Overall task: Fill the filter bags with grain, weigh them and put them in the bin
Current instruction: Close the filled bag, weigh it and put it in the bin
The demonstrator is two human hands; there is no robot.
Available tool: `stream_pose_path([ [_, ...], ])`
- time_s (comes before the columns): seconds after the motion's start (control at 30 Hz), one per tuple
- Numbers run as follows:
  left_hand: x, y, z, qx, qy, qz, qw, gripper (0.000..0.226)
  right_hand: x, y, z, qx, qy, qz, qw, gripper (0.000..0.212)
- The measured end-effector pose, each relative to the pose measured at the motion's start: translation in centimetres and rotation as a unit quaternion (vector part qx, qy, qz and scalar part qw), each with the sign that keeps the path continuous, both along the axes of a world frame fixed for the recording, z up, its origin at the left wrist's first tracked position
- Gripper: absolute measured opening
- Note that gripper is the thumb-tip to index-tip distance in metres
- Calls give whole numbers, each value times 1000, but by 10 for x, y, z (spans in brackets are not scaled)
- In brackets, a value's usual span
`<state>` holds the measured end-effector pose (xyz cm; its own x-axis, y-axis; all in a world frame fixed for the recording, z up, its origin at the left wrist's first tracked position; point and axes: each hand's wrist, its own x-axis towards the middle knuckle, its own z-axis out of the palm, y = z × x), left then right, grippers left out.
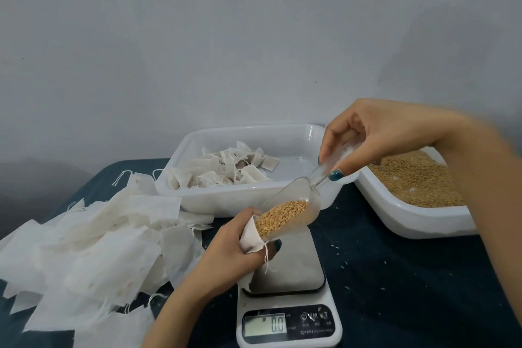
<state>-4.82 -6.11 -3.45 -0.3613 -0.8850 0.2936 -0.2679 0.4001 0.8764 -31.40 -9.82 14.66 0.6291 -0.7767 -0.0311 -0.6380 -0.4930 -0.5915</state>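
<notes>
At frame centre, the right hand (375,135) is pinching a grain-filled scoop (285,213); the left hand (234,240) is gripping a filter bag (250,237).

Plain pale grey wall (226,37), dark blue cloth-covered table (395,277), soft dim light

Your scale (288,298), bottom centre of frame: display (265,325) reads 0.0. Just right of that, the buttons (314,316) show a power sign and what look like M and T. Small print beneath them is too blurred for you to read.
</notes>
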Motion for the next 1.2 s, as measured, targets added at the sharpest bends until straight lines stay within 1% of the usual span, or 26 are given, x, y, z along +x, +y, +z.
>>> stream_pose_path([
  [0.1, -1, 2, 2, 4, 8, -5, 1000, 18, 4, 1, 4, -9, -1, 3, 1000, 18],
  [0.2, -1, 3, 5, 5, 13, -6, 1000, 19, 5, 2, 6, -17, 1, 6, 1000, 20],
  [0.33, -1, 4, 6, 9, 15, -4, 1000, 19, 6, 7, 9, -19, -10, 10, 1000, 29],
  [0.53, -1, 5, 8, 19, 35, 1, 999, 27, 2, 15, 14, -31, -12, 16, 999, 31],
  [0.6, 0, 5, 8, 19, 41, 5, 999, 28, 2, 16, 15, -45, -5, 15, 999, 36],
  [0.7, -1, 6, 9, 14, 49, 3, 999, 22, 0, 16, 16, -55, -3, 13, 998, 39],
  [0.8, -1, 5, 10, 10, 52, -1, 999, 20, -2, 16, 15, -52, -10, 14, 998, 36],
  [0.97, 1, 3, 7, 4, 55, 4, 998, 17, -11, 15, 4, -21, -61, -15, 998, 21],
  [1.2, 4, 1, 5, 6, 54, 2, 999, 17, -25, 13, -18, -18, -138, -27, 990, 25],
])
